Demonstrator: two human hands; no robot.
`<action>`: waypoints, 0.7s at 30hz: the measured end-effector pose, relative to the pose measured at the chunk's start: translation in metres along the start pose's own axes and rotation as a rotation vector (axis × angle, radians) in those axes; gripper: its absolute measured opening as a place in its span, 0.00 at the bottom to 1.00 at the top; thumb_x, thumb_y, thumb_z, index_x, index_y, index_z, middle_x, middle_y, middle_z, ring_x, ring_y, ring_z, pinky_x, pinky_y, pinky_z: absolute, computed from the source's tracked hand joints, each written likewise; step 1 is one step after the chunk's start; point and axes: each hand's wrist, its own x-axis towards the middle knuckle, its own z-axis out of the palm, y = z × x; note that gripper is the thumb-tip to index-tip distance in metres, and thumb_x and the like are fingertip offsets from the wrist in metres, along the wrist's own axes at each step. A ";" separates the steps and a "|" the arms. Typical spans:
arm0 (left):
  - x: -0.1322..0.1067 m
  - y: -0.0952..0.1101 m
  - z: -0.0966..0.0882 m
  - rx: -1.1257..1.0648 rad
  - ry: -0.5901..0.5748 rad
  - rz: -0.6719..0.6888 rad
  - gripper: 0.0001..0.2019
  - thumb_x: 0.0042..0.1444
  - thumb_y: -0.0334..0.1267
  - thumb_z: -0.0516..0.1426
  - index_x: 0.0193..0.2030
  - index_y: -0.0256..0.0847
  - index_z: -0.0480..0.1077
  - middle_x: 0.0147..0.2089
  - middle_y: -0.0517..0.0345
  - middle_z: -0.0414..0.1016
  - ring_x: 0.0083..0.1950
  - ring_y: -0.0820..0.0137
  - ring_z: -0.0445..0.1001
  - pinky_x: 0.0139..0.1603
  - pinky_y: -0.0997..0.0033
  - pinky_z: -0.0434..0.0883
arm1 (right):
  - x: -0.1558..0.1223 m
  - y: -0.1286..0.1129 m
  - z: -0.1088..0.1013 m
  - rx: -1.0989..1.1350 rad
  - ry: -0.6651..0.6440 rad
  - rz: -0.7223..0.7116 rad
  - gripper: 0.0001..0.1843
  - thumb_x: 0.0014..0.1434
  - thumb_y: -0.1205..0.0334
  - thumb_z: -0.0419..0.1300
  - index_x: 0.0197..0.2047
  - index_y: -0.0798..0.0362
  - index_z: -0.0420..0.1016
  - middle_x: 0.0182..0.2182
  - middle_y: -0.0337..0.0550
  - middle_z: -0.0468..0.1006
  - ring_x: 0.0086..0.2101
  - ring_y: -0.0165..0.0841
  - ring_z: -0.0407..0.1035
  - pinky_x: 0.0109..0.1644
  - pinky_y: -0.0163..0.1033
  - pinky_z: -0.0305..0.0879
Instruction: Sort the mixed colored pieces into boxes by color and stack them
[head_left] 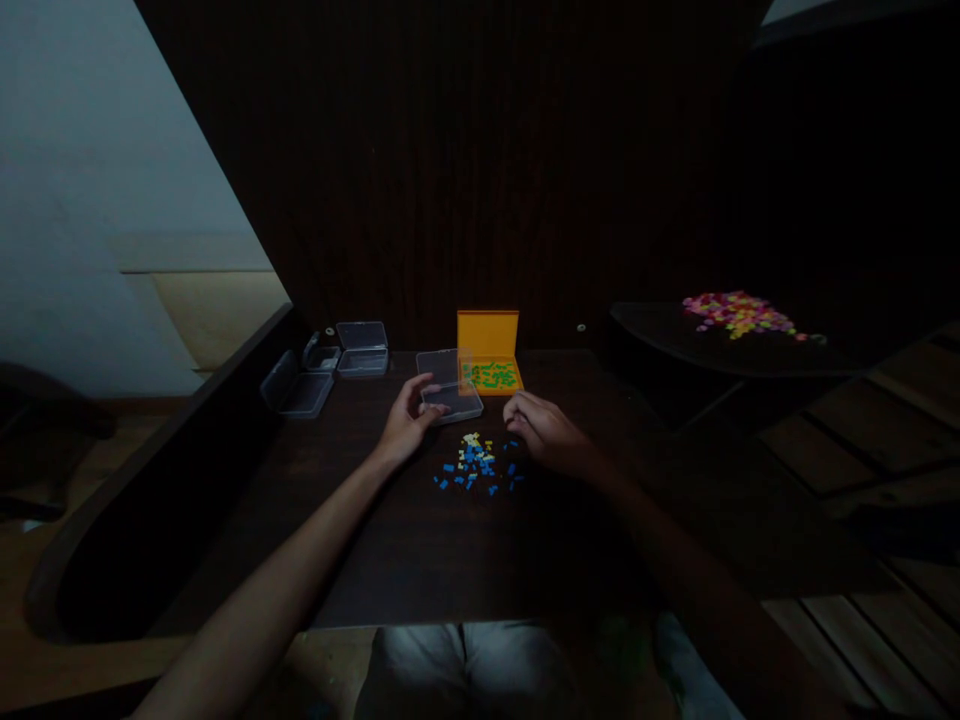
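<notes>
Head view: both hands forward at mid-surface [420,540].
My left hand [409,420] stretches out, its grip closed on the near-left edge of the clear case [454,395]. My right hand [546,432] lies knuckles-up with fingers curled, and I cannot tell its grip. It is just beside the blue and yellow pieces [476,462]. The orange box [487,335] stands open by the far edge.

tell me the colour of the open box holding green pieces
Orange box, head view.
</notes>
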 end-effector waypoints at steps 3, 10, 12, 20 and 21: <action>-0.004 0.003 0.004 -0.005 -0.039 0.019 0.28 0.48 0.35 0.65 0.56 0.43 0.63 0.56 0.50 0.70 0.39 0.72 0.79 0.50 0.63 0.75 | 0.021 -0.003 -0.004 0.050 0.077 -0.046 0.07 0.60 0.73 0.52 0.34 0.52 0.64 0.34 0.43 0.71 0.34 0.33 0.66 0.39 0.36 0.61; -0.010 0.008 0.010 -0.017 -0.121 0.045 0.29 0.49 0.36 0.66 0.57 0.43 0.62 0.56 0.49 0.70 0.39 0.73 0.78 0.49 0.65 0.74 | 0.062 -0.007 0.018 -0.112 -0.017 -0.004 0.06 0.62 0.72 0.54 0.39 0.54 0.70 0.38 0.44 0.75 0.39 0.34 0.68 0.42 0.37 0.61; -0.010 0.008 0.010 -0.030 -0.136 0.058 0.29 0.49 0.37 0.66 0.57 0.42 0.62 0.55 0.50 0.71 0.39 0.73 0.78 0.49 0.66 0.74 | 0.066 -0.009 0.023 -0.190 -0.073 0.012 0.05 0.63 0.70 0.55 0.40 0.54 0.72 0.38 0.45 0.76 0.39 0.34 0.68 0.40 0.36 0.60; -0.012 0.004 0.012 -0.039 -0.130 0.062 0.28 0.49 0.36 0.66 0.57 0.42 0.64 0.53 0.51 0.73 0.38 0.72 0.78 0.48 0.66 0.75 | 0.063 -0.012 0.022 -0.391 -0.180 0.009 0.14 0.63 0.68 0.56 0.49 0.50 0.78 0.43 0.46 0.77 0.39 0.35 0.71 0.40 0.36 0.62; -0.012 0.004 0.012 -0.044 -0.130 0.055 0.28 0.49 0.36 0.66 0.57 0.42 0.63 0.53 0.50 0.73 0.39 0.72 0.78 0.49 0.66 0.75 | 0.062 -0.011 0.021 -0.386 -0.170 0.005 0.15 0.63 0.69 0.56 0.49 0.49 0.79 0.42 0.46 0.78 0.39 0.35 0.71 0.40 0.36 0.63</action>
